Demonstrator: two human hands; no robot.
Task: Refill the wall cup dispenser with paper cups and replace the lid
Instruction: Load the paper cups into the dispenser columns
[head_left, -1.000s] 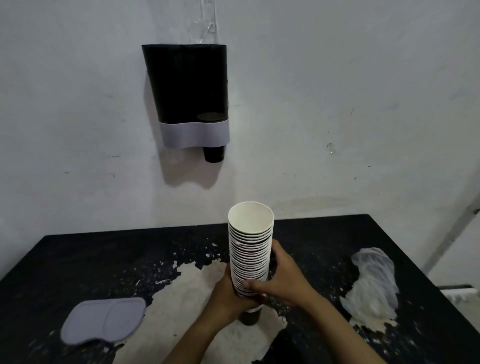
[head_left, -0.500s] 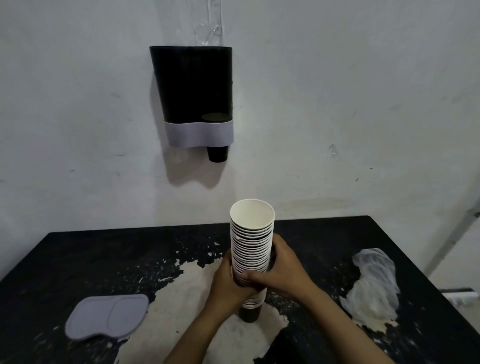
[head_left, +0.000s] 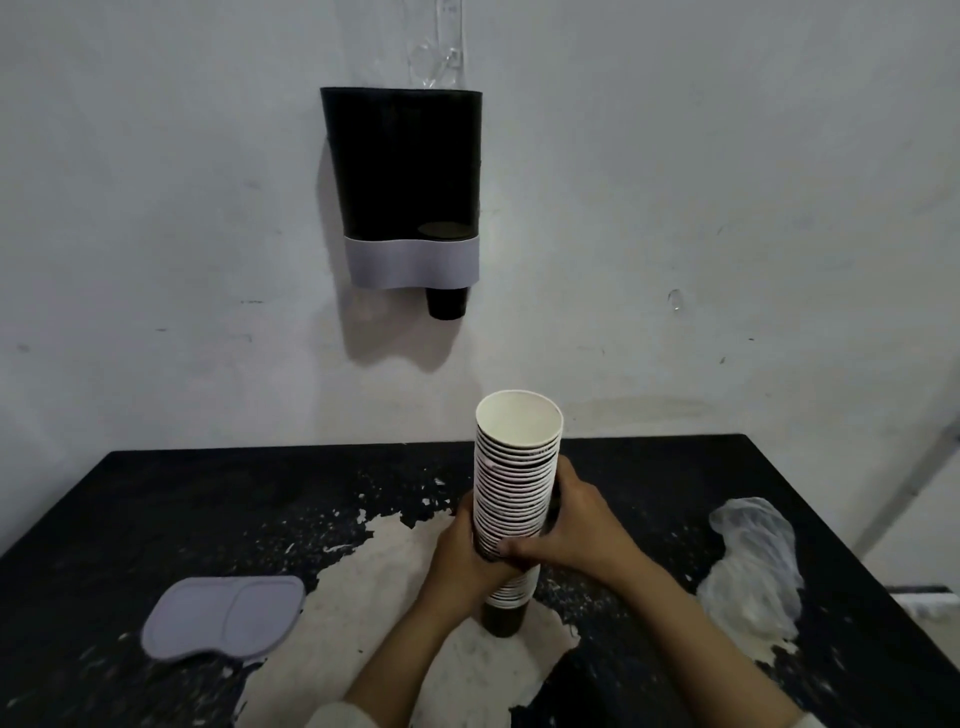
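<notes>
I count one stack of paper cups (head_left: 517, 493), too many nested rims to number, standing upright with its long axis vertical and its open mouth up, its base on the worktop (head_left: 182, 499). My left hand (head_left: 462, 561) and right hand (head_left: 576, 525) both close around its lower half, each grip wrapped on the stack. One dispenser (head_left: 405, 187) hangs on the wall (head_left: 701, 182), open at the top, with one dark cup (head_left: 445, 303) protruding below. One grey lid (head_left: 223, 618) lies flat at left; one crumpled plastic bag (head_left: 753, 566) lies at right.
</notes>
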